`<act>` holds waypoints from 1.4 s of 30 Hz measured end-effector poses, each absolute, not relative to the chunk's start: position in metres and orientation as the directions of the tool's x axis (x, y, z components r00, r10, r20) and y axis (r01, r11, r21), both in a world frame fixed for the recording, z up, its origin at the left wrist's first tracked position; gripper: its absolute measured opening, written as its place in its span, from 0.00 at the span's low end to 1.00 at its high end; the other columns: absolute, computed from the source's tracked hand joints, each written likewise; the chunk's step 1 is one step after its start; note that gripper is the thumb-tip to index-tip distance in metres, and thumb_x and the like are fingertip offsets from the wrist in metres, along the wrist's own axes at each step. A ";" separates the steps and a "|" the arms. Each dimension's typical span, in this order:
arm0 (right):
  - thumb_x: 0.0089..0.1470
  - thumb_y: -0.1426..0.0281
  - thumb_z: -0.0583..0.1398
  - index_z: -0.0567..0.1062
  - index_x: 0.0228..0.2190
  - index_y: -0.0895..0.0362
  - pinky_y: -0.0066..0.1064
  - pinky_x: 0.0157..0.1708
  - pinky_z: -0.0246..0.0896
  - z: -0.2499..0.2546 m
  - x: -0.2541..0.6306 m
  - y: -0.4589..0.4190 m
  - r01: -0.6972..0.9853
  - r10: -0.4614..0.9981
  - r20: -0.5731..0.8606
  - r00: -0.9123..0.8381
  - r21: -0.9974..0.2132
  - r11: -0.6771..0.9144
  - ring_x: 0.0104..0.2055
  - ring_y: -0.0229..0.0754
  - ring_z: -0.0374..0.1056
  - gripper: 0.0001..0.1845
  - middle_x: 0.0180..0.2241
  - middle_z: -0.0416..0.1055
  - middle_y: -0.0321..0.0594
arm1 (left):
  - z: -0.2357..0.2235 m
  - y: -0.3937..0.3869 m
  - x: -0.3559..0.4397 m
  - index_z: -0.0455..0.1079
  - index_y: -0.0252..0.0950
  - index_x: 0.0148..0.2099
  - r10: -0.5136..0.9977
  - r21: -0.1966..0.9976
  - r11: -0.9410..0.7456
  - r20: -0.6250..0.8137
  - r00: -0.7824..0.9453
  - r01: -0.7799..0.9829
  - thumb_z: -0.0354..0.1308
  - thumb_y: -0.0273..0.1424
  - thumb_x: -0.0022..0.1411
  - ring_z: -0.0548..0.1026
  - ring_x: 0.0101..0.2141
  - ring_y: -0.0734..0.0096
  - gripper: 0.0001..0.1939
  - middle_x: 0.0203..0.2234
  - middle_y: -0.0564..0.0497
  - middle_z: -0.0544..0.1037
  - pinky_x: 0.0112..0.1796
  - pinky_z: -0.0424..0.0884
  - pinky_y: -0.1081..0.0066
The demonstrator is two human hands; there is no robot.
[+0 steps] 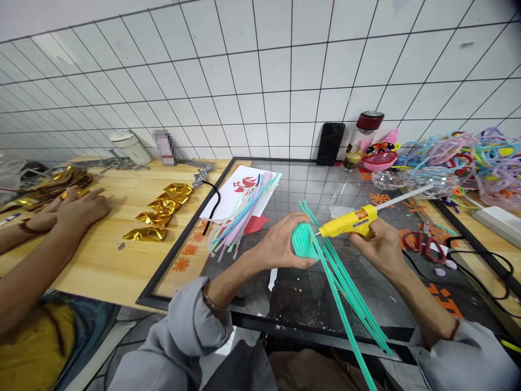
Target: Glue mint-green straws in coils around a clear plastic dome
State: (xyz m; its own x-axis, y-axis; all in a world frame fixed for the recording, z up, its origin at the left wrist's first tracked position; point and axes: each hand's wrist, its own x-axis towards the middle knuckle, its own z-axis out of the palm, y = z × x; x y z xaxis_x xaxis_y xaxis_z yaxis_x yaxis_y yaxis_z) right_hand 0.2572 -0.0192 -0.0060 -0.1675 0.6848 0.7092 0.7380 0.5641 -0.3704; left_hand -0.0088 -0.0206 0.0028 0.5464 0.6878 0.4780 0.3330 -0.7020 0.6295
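My left hand [280,244] is closed around a rolled coil of teal straws [303,241], with long teal straw ends [345,288] trailing down toward me. My right hand [380,244] grips a yellow hot glue gun [352,221], its nozzle touching the coil and a white glue stick poking out the back. Both hands are above a glass-topped work surface [309,293] with a black frame.
A loose bundle of pastel straws [240,217] lies on white paper left of my hands. Red scissors [423,244] and a black cord lie to the right. Another person's hands [73,209] rest at the left beside gold foil pieces [160,214]. A phone, jar and tangled straws sit at the back.
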 end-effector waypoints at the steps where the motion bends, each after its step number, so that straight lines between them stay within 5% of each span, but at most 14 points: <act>1: 0.49 0.67 0.59 0.62 0.21 0.52 0.30 0.22 0.54 -0.006 0.257 -0.019 0.737 0.687 0.708 -0.166 -0.373 0.563 0.21 0.37 0.59 0.10 0.19 0.62 0.32 | 0.003 -0.021 -0.009 0.60 0.37 0.55 0.689 0.631 -0.700 0.476 0.546 0.334 0.71 0.39 0.45 0.71 0.55 0.50 0.37 0.53 0.40 0.71 0.57 0.67 0.51; 42: 0.48 0.67 0.59 0.61 0.19 0.53 0.29 0.22 0.54 -0.006 0.257 -0.019 0.750 0.675 0.723 -0.148 -0.362 0.553 0.20 0.37 0.61 0.12 0.19 0.62 0.33 | 0.004 -0.021 -0.008 0.61 0.39 0.55 0.714 0.653 -0.671 0.443 0.542 0.350 0.71 0.38 0.44 0.71 0.55 0.49 0.37 0.52 0.41 0.71 0.57 0.66 0.49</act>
State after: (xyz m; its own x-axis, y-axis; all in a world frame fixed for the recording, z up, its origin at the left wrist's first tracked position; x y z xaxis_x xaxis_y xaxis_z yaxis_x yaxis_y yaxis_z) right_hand 0.2568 -0.0186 -0.0064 -0.1479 0.6747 0.7231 0.7503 0.5529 -0.3624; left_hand -0.0082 -0.0211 0.0041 0.5419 0.7140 0.4433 0.3500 -0.6713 0.6533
